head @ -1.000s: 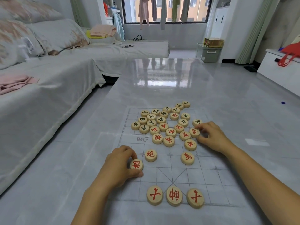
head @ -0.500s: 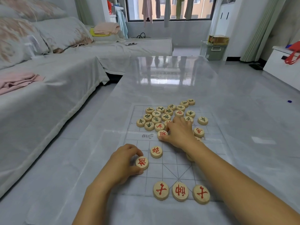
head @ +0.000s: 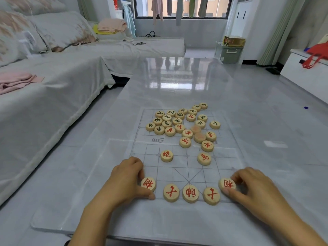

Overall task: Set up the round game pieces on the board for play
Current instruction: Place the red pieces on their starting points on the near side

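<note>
Head view, looking forward and down over a glossy grey table [head: 248,121]. A clear board [head: 138,210] with a faint printed grid lies flat on the table, its near edge close to the camera.

Near row: three wooden round pieces with red characters lie side by side on the nearest grid line, namely a left piece [head: 171,192], a middle piece [head: 190,193] and a right piece [head: 211,195]. They sit close together, with narrow gaps between them.

The left hand [head: 124,181] rests at the left end of this row, thumb and fingers closed around a red-marked piece [head: 148,184] lying flat on the board. The right hand [head: 255,189] does the same at the right end, pinching a matching red-marked piece [head: 227,184] between thumb and fingertips; whether this piece touches the board cannot be told.

Mid-board: a single red piece [head: 166,155] lies left of centre and another [head: 204,158] right of centre, well apart from each other.

Far half: the remaining pieces form a loose cluster [head: 179,121] of red- and dark-marked discs, many touching. Two discs [head: 197,134] in the cluster are blurred and unreadable.

Background: a covered sofa [head: 53,86] stands to the left of the table.
</note>
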